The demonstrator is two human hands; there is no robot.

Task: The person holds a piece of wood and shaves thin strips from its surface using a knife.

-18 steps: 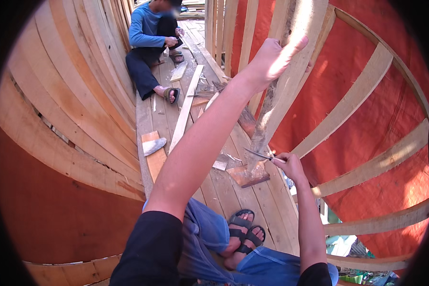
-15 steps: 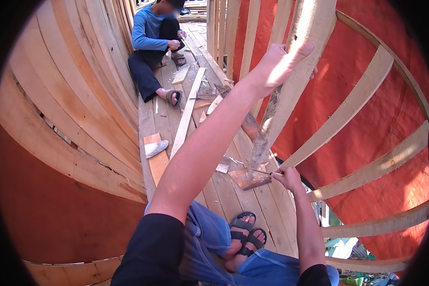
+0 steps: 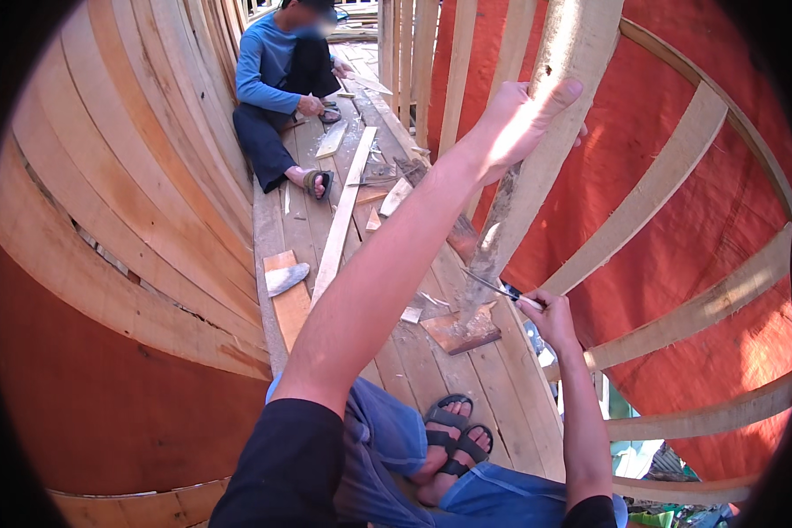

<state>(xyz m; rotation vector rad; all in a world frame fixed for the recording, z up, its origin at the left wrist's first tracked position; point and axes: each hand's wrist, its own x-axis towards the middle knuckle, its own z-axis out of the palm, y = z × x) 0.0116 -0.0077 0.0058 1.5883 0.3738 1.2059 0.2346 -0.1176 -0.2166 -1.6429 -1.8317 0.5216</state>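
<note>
The left hand [image 3: 524, 119] wraps its grip around the upright wooden rib [image 3: 537, 150]. Below that grip, the right hand [image 3: 550, 317] pinches a thin blade [image 3: 488, 283] against the rib's foot.

rough wooden rib [image 3: 537, 150], matt planks [image 3: 431, 370]

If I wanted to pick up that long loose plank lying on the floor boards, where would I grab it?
Probably near the middle of the long loose plank, fingers closing over its two narrow edges from above. It lies flat and thin, so its ends would tip; scraps crowd its far end.
</note>
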